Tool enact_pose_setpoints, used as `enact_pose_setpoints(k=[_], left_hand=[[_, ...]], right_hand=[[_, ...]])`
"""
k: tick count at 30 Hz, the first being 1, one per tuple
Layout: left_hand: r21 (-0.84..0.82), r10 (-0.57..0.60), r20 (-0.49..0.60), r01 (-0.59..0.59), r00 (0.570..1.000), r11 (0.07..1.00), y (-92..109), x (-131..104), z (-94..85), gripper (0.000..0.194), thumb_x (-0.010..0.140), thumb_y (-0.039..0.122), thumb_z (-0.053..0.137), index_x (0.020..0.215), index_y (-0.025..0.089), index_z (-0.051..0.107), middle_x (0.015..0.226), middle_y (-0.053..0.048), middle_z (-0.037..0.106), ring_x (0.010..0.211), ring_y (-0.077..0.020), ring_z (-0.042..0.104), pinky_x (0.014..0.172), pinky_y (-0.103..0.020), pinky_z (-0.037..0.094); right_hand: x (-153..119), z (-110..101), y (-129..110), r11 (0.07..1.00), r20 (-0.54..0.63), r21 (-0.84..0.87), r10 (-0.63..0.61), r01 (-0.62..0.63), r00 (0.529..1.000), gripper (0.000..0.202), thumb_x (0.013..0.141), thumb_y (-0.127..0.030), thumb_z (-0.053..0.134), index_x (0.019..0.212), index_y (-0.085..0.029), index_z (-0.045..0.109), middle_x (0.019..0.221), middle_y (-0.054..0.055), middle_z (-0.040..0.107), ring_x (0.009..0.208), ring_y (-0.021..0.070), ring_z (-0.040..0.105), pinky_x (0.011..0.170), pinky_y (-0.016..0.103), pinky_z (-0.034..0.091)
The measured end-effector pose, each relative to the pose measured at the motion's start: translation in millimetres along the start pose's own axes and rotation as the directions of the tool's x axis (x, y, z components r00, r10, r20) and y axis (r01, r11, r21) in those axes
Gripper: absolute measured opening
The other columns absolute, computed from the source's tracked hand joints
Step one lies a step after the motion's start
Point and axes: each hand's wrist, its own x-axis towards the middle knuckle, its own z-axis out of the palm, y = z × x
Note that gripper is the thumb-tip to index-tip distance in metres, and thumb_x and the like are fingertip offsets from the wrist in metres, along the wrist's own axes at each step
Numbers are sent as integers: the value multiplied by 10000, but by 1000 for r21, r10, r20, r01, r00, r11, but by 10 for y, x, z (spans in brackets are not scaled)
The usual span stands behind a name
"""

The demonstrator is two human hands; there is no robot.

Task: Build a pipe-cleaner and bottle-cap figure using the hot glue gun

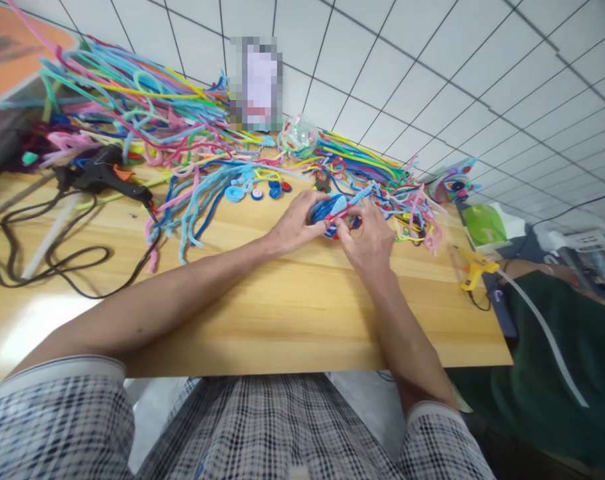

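Observation:
Between my two hands is a rounded blue pipe-cleaner craft piece [322, 208] with red and light blue parts. My left hand [302, 220] is wrapped round its left side, with the thumb along the lower edge. On the right side, my right hand [367, 237] grips the piece with thumb and fingers, close to a light blue pipe cleaner [360, 195] that sticks up from it. The fingers cover much of the piece. Just beyond my left hand lie small coiled discs, among them a light blue coil [234, 193] and a dark blue coil [275, 190].
A black glue gun [105, 177] with a looping cord lies at the left. Heaped pipe cleaners [132, 100] line the table's back edge by a clear ball [298, 137] and a blurred phone-like object [260, 83]. At right are a yellow glue gun [477, 268] and a person in dark green [557, 360].

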Motion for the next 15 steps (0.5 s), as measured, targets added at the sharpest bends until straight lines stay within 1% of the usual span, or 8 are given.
enact_pose_setpoints(k=[7, 11, 15], left_hand=[[6, -22, -5, 22, 1000, 1000, 15, 2, 18, 462, 895, 330, 685, 1341, 240, 608, 1373, -120, 664, 1317, -293, 601, 1168, -493, 479], [21, -25, -7, 25, 1000, 999, 16, 5, 22, 469, 887, 331, 684, 1337, 231, 599, 1376, -128, 660, 1322, -293, 602, 1169, -489, 481], [39, -19, -9, 19, 1000, 999, 17, 9, 30, 475, 876, 313, 695, 1335, 240, 597, 1370, -119, 671, 1312, -300, 603, 1168, -504, 474]], right_hand=[[-7, -2, 23, 1000, -1, 17, 2, -2, 1000, 177, 1014, -422, 647, 1030, -248, 668, 982, 82, 757, 945, 270, 711, 868, 410, 577], [0, -21, 45, 998, 11, 49, -29, 28, 1000, 180, 1010, -413, 648, 1047, -238, 671, 990, 88, 757, 955, 276, 712, 863, 415, 573], [5, -29, 54, 999, 43, 47, -19, 17, 999, 173, 1006, -398, 650, 1058, -235, 673, 1019, 99, 750, 984, 284, 705, 866, 425, 571]])
